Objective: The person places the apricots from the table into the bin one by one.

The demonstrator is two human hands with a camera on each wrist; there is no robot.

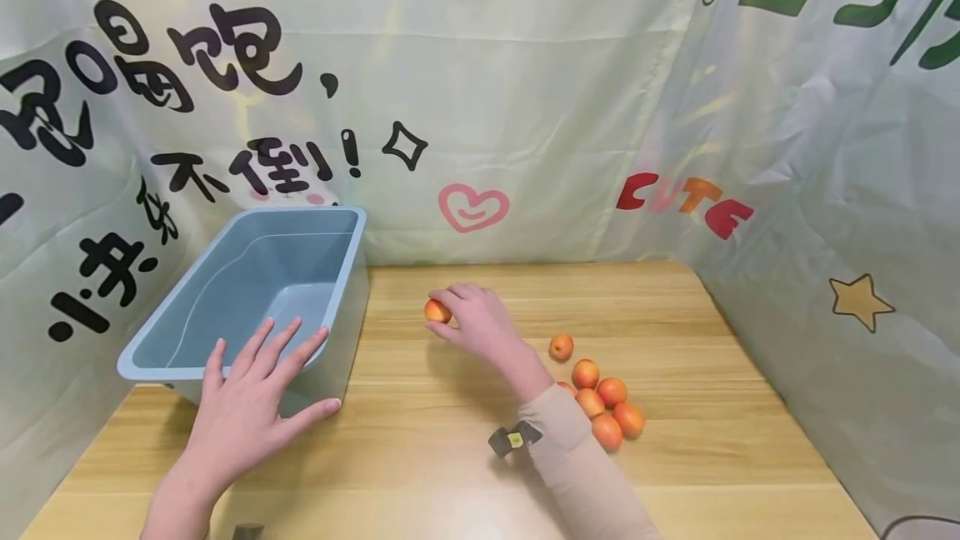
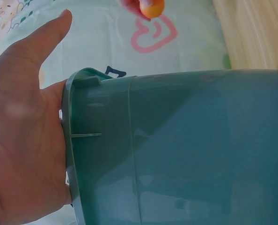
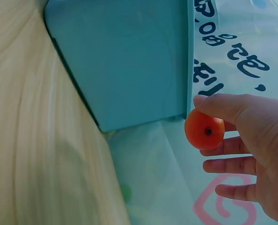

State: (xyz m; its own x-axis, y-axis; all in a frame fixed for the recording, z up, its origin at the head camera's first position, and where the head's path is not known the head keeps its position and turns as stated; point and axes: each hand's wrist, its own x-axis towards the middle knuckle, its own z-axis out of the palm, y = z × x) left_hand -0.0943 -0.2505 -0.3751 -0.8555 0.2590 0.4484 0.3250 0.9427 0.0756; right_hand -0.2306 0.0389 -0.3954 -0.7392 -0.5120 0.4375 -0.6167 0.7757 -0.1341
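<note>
Between thumb and fingers, my right hand (image 1: 480, 323) pinches an orange-red apricot (image 1: 437, 312), held above the table just right of the blue plastic bin (image 1: 356, 294). In the right wrist view the dark stem end of the apricot (image 3: 204, 130) shows beside the thumb tip. My left hand (image 1: 251, 394) rests with spread fingers on the bin's near rim, its thumb extended off to the right. The left wrist view shows the palm (image 2: 26, 136) against the rim. No fruit shows on the visible part of the bin's floor.
Several apricots (image 1: 590, 402) lie clustered on the wooden table (image 1: 450, 473), right of my right forearm and partly hidden by it. A single apricot (image 1: 561, 347) sits a little behind them. A printed cloth (image 1: 525, 107) hangs around the table's back and sides.
</note>
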